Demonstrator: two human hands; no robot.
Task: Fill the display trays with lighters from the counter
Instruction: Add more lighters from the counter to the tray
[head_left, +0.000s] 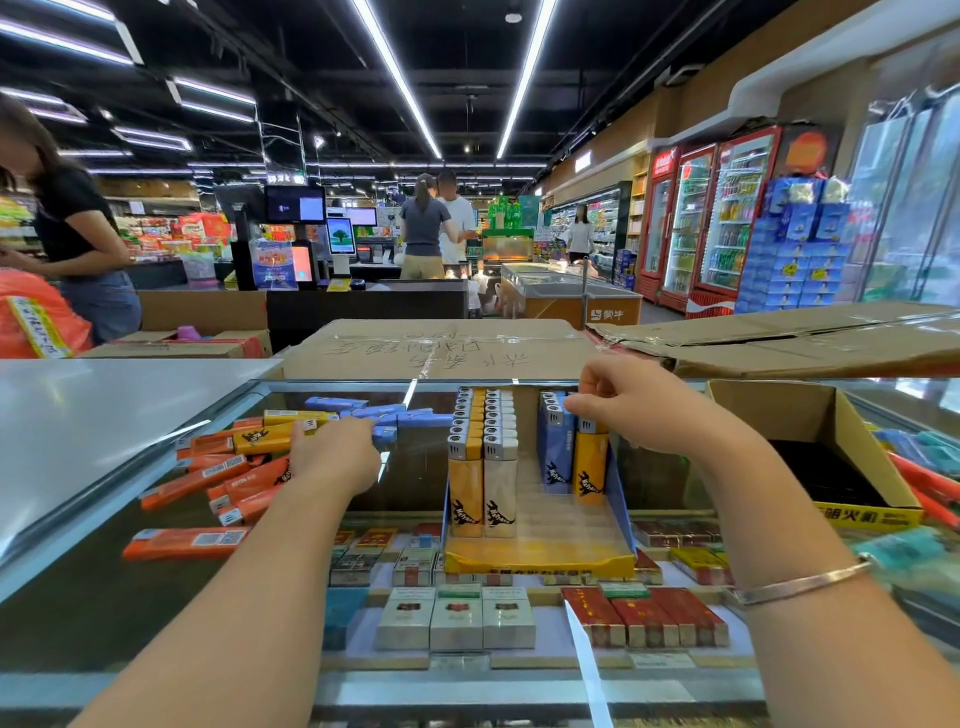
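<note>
A blue and yellow display tray stands on the glass counter. Its two left rows are full of upright yellow and cream lighters. A blue row and a short yellow row stand at its back right. My right hand pinches the top of a yellow lighter at the front of that short row. My left hand reaches into the loose pile of orange, yellow and blue lighters lying flat on the counter to the left, fingers curled on the pile. I cannot tell which lighter it holds.
A second, cardboard tray with a black inside stands at the right, with orange and teal lighters beyond it. Sealed cartons line the counter's far edge. Cigarette packs lie under the glass. People stand at the checkout behind.
</note>
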